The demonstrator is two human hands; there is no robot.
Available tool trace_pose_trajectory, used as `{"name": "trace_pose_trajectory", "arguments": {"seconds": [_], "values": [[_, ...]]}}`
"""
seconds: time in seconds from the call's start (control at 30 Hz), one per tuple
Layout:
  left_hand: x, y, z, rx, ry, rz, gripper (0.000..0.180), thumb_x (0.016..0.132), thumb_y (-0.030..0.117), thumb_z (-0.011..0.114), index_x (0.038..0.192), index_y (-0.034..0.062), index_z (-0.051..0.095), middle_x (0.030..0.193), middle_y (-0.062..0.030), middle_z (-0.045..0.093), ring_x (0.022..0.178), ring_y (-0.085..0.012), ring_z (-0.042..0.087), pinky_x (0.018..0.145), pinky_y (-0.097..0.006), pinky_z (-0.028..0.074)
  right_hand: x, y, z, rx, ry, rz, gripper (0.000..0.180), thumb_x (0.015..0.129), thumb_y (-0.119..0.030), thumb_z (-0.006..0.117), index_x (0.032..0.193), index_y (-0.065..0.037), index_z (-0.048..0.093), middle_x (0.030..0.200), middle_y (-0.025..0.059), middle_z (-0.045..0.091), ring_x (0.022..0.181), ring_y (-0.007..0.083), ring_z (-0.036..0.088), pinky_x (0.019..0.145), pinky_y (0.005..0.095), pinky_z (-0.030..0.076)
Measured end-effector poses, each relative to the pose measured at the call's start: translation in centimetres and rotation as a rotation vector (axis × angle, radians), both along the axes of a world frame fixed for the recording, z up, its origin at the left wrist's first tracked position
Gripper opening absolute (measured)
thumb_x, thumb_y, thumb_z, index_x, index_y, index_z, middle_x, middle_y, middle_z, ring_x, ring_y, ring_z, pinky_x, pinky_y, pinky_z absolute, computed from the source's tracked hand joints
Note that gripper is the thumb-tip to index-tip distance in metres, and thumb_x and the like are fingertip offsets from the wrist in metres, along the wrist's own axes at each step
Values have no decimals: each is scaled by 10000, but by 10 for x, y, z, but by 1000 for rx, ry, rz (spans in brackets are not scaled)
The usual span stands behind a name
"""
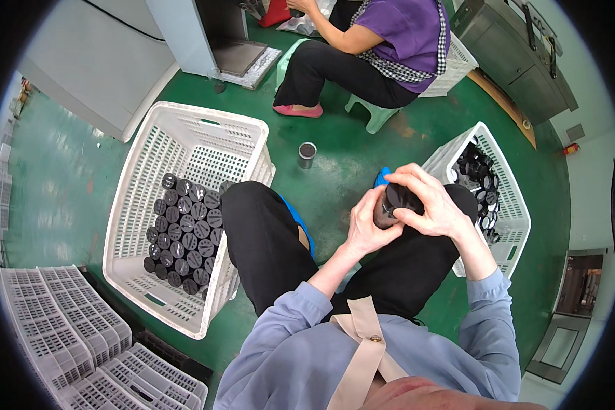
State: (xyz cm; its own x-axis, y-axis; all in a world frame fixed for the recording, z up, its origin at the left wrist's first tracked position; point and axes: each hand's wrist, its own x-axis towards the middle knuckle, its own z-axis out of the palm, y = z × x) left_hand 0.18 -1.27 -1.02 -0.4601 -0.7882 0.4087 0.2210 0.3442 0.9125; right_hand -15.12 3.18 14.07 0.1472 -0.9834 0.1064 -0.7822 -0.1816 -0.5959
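Observation:
Above my right knee I hold a clear jar (383, 219) with dark contents. The fingers of my left hand (365, 231) are closed around its body. My right hand (429, 203) grips the black lid (401, 196) at its top, thumb and fingers on opposite sides. Whether the lid is fully seated cannot be made out. To my left, a white plastic crate (121, 225) holds many upright black-lidded jars (184, 232). On my right, another white crate (514, 198) contains a loose heap of black lids (477, 167).
A single jar (307, 156) stands on the green floor ahead of my knees. Beyond it a person in a purple top (406, 37) sits on a green stool (376, 113). Empty white crates (61, 321) are stacked at the lower left. A metal cabinet (509, 58) stands at far right.

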Motion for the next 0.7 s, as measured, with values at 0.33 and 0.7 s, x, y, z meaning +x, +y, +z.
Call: {"name": "trace_pose_trajectory", "arguments": {"seconds": [0.33,0.7], "values": [[1,4,-14,-67,-88,87,810,707,272,923,1365,-14,545,1190,-214,705,1034,-407,734,889,-478,609,32,6,-49,-233,-58,-196,516,910,-240,745,1322,41,613,1178,212,646,1031,363,685,902,416,564],[-1,12,4,-30,-21,-95,729,694,245,926,1276,-17,576,1089,-197,710,989,-406,739,860,-480,606,34,13,-14,-271,64,-93,288,798,-183,809,991,-13,679,995,150,697,898,349,695,776,421,566]]}}
